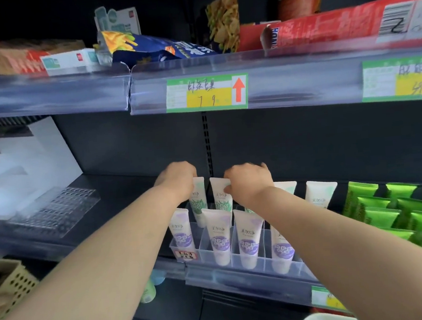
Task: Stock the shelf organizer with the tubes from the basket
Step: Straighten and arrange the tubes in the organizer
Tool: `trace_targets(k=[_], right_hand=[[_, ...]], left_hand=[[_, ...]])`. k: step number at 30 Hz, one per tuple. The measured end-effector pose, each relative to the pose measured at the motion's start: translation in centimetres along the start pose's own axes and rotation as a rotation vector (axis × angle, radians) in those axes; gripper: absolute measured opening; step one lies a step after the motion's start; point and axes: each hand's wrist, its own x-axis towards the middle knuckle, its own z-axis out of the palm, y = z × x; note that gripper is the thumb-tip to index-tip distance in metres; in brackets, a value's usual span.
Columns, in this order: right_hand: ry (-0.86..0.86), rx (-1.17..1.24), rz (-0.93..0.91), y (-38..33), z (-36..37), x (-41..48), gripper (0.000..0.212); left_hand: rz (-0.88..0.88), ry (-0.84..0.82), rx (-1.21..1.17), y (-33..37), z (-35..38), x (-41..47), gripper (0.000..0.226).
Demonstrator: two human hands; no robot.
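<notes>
My left hand (177,179) pinches the left tube (199,201), my right hand (248,182) the right tube (221,201), by their tops, seating both upright in the organizer (207,254) behind the purple tubes (221,237).

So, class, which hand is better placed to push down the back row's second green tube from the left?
Right, probably: the right hand pinches the second green tube; the left hand holds the first green tube beside it.

Tubes (221,242) upright in organizer (260,259) on shelf (121,189)
</notes>
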Motion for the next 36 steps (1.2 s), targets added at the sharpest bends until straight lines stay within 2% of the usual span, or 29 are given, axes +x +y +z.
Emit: trace_targets(k=[6, 12, 23, 26, 30, 36], right_hand=[[-0.006, 0.041, -0.007, 0.3, -0.9, -0.2, 0.03], [0.054, 0.033, -0.021, 1.4, -2.9, -2.8, 0.028], [0.25, -0.081, -0.072, 7.3, -6.1, -17.0, 0.027], [0.23, -0.073, -0.031, 10.3, -5.3, -21.4, 0.027], [0.123, -0.074, 0.115, 15.2, -2.9, -26.3, 0.031], [0.001, -0.061, 0.162, 19.0, 2.1, -31.1, 0.029]], left_hand=[[0.024, 0.066, -0.088, 0.4, -0.5, -0.1, 0.029], [0.111, 0.08, -0.122, 2.8, -2.9, -2.2, 0.03], [0.324, 0.152, -0.179, 11.7, -4.3, -11.9, 0.034], [0.385, 0.153, -0.139, 14.9, -3.5, -14.5, 0.035], [0.459, 0.113, -0.055, 18.2, -0.3, -17.1, 0.05], [0.559, -0.109, -0.018, 21.3, 7.7, -21.0, 0.034]])
